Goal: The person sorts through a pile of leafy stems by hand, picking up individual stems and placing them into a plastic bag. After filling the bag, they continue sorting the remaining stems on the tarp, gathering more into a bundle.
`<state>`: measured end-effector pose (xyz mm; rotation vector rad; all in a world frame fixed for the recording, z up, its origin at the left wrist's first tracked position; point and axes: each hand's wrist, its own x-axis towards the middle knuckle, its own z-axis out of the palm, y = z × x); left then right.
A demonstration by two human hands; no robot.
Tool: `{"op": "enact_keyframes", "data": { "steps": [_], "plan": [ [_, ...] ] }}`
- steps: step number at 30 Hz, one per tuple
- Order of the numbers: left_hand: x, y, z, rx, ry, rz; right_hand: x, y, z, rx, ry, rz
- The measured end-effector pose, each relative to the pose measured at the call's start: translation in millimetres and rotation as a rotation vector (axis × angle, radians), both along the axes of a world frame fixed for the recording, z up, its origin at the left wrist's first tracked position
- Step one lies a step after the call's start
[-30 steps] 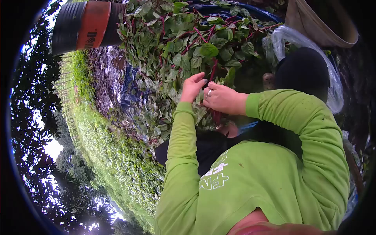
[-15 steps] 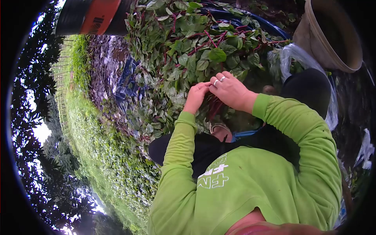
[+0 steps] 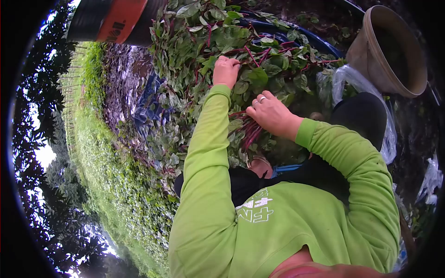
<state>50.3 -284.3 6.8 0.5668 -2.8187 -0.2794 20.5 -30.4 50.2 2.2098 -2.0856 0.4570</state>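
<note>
My right hand (image 3: 271, 113), with rings on it, is closed around a bunch of red-purple leafy stems (image 3: 251, 133), whose stem ends point down toward my feet. Further forward and to the left, my left hand (image 3: 225, 71) is at the large pile of leafy greens (image 3: 185, 76) with its fingers curled in. A reddish stem shows by its thumb, but what the fingers hold, if anything, is hidden. Broad green leaves (image 3: 257, 76) lie between my two hands.
A dark barrel with a red band (image 3: 121, 21) stands at far left. At right are a tan bucket (image 3: 366, 51) tilted toward me and a clear plastic bag (image 3: 389, 134). Blue sheeting (image 3: 150, 99) lies beside the pile. My dark-clothed knee (image 3: 361, 118) is bent near the bag.
My left hand has left my right hand and moved forward over the pile. My right hand has shifted slightly down, and the red stems under it show more.
</note>
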Motion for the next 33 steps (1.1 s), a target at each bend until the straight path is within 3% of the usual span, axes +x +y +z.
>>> {"op": "enact_keyframes", "data": {
  "steps": [3, 5, 6, 8, 11, 13, 16, 20, 23, 24, 27, 33],
  "plan": [
    [6, -16, 10, 0.886, 0.400, 0.215, 0, 3, -2, -0.034, -0.014, -0.026],
    [21, -32, 7, 0.806, 0.608, 0.200, -3, 3, -4, -0.018, -0.031, -0.020],
    [32, -33, 13, 0.815, 0.494, 0.313, -3, 3, -4, -0.029, -0.034, 0.000],
    [45, -24, 16, 0.769, 0.369, 0.259, -3, 3, -5, -0.054, -0.037, 0.041],
    [57, -1, 16, 0.549, 0.171, 0.114, 0, 1, 2, -0.009, -0.087, 0.082],
    [63, 19, 15, 0.356, 0.033, -0.010, 1, 2, 6, -0.176, -0.014, 0.070],
    [77, 47, 32, 0.327, -0.142, -0.100, -2, 4, 3, -0.213, 0.002, 0.038],
    [100, 68, 35, 0.499, -0.316, -0.148, -5, 2, -14, -0.211, 0.036, -0.034],
    [109, 46, 8, 0.622, -0.343, -0.208, -4, 5, -12, 0.008, -0.088, 0.020],
    [102, 50, 7, 0.877, -0.324, 0.043, -2, 6, -13, -0.014, -0.085, 0.031],
    [81, 64, 7, 0.374, -0.230, -0.136, 9, 14, -15, -0.038, -0.102, 0.067],
    [59, 83, -8, -0.169, -0.301, -0.139, 16, 35, -11, 0.058, -0.162, 0.065]
  ]
}}
